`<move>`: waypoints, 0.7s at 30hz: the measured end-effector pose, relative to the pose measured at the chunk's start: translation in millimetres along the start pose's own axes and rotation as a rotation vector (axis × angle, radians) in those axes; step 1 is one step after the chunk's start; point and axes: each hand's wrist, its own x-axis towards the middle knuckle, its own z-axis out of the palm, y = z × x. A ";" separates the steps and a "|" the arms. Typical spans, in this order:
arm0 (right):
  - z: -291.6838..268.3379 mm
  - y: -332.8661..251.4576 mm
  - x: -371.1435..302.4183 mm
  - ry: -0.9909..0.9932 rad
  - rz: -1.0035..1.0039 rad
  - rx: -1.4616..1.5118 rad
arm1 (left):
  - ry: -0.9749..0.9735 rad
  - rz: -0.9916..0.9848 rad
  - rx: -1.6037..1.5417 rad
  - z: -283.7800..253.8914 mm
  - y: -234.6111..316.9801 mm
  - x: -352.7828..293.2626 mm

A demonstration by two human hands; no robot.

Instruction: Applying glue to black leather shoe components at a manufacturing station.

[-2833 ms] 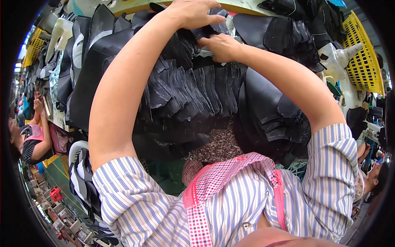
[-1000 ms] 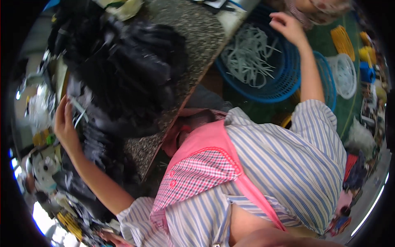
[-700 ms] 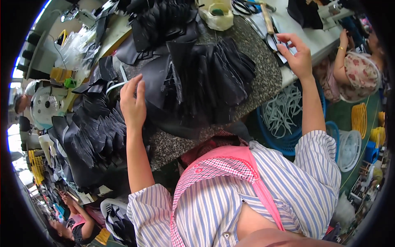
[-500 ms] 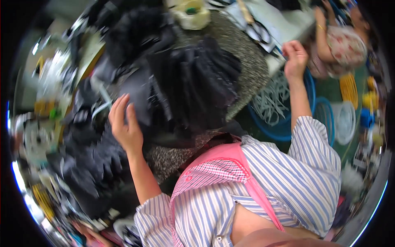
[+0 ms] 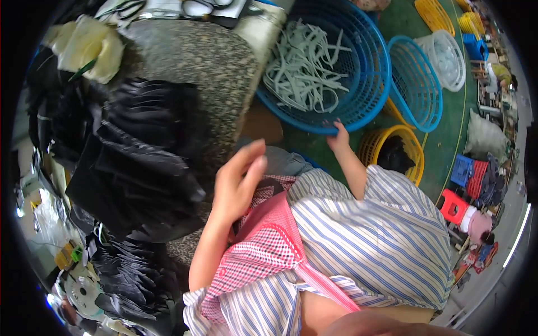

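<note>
My right hand point(image 5: 339, 139) is at the near rim of a large round blue plastic basket point(image 5: 376, 106), its fingers hooked over the edge. Inside that basket lies a loose tangle of pale grey-green strips point(image 5: 305, 70). My left hand point(image 5: 238, 187) hangs in front of the apron, open, fingers stretched and thumb apart, with nothing in it. To its left, a layered stack of black sheet pieces point(image 5: 134, 162) rests on the speckled tabletop point(image 5: 216, 61). More black pieces point(image 5: 134, 274) are fanned out at lower left.
A pale yellow bag-lined container point(image 5: 92, 50) and scissors point(image 5: 207, 7) lie at the table's far side. On the green floor stand a yellow basket point(image 5: 417, 159) with something black in it, a lighter blue basket point(image 5: 417, 84) and a white basket point(image 5: 445, 61). A red stool point(image 5: 454, 206) is farther right.
My view has turned to the right. The right hand has come down from beside the table corner to the basket's rim. The left hand has moved off the black pieces toward my lap.
</note>
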 end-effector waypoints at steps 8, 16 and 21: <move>41.4 -12.7 -71.9 -0.177 0.067 -0.212 | 0.399 -0.668 -0.694 91.8 -112.4 108.1; -2.6 -56.9 39.0 -0.181 0.219 -0.330 | 0.501 -0.592 -1.116 65.7 -117.2 95.7; 27.8 -35.5 133.4 -0.058 0.077 -0.321 | 0.507 -0.691 -1.234 70.0 -91.1 78.9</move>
